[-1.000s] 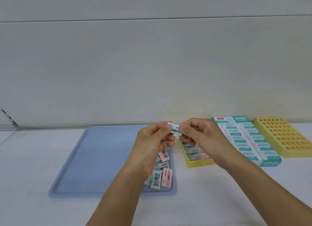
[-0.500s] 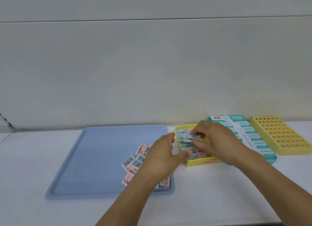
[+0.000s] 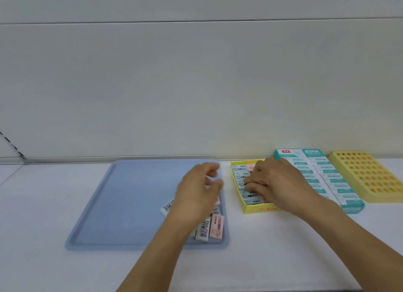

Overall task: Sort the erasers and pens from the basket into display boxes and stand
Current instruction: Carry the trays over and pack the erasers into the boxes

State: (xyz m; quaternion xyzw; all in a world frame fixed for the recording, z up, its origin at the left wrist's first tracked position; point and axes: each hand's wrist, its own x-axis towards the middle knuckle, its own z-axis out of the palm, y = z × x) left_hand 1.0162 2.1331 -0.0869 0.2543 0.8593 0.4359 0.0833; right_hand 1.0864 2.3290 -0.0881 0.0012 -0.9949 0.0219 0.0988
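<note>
A: Seating an eraser, by my reading. The right hand [image 3: 277, 182] lay over the yellow box [image 3: 259, 209], fingers [image 3: 254, 181] curled down onto the rows of erasers inside. Whether they pinched one or only pressed it flat, I could not tell; the knuckles hid the tips.

B: And the other hand?

A: The left hand [image 3: 198, 191] hovered over the blue tray [image 3: 130, 204], at nine o'clock from the box. Fingers loosely bent, thumb apart, holding nothing that I could see.

B: Where was the remaining stock?

A: A small heap of loose erasers [image 3: 214, 227] sat in the tray's near right corner, at six o'clock from the left hand's fingertips, partly under the wrist. Pink and pale ones, some barcode up.

B: Other containers?

A: A teal box [image 3: 327, 178], already filled in rows, stood at three o'clock from the yellow one, touching or nearly so. A yellow stand [image 3: 370, 176] with holes sat further toward three o'clock; no pens were visible.

B: Next move?

A: Likely a reach back to the heap. It would call for picking one eraser off without scattering its neighbours, then turning it to match the rows.
</note>
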